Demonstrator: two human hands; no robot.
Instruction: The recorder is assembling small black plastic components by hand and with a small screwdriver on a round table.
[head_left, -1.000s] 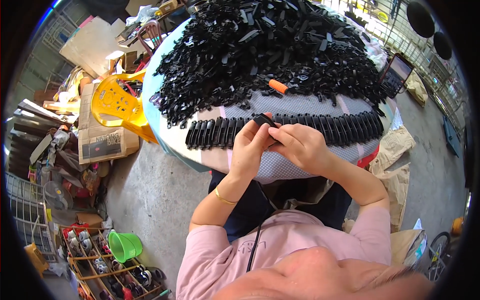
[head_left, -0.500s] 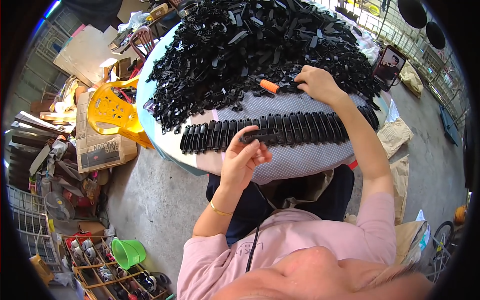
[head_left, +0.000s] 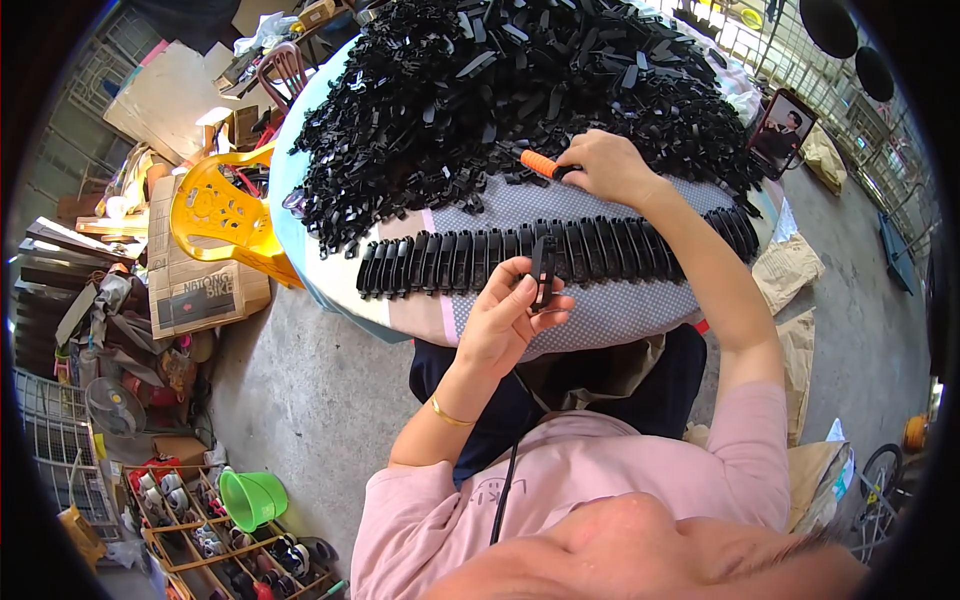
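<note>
My left hand (head_left: 510, 318) pinches a slim black plastic clip-like part (head_left: 543, 272), held upright above the near edge of the table. My right hand (head_left: 612, 165) is closed at the dark butt end of an orange-handled tool (head_left: 538, 163). The tool's thin shaft points left into the loose black parts; its tip is hard to make out. Below that hand, a long row of similar black parts (head_left: 470, 262) stands side by side across the cloth. A large heap of loose black plastic pieces (head_left: 420, 110) covers the far side of the table.
A round table with a dotted cloth (head_left: 640, 310) stands before me. A phone (head_left: 780, 135) is propped at its right edge. To the left are a yellow plastic chair (head_left: 215, 215) and a cardboard box (head_left: 195, 290). A green bucket (head_left: 252, 498) sits by a shoe rack (head_left: 185, 550).
The black part in my left hand has turned from lying level to upright, and that hand has shifted slightly right. My right hand has moved left from the loose pieces onto the orange-handled tool.
</note>
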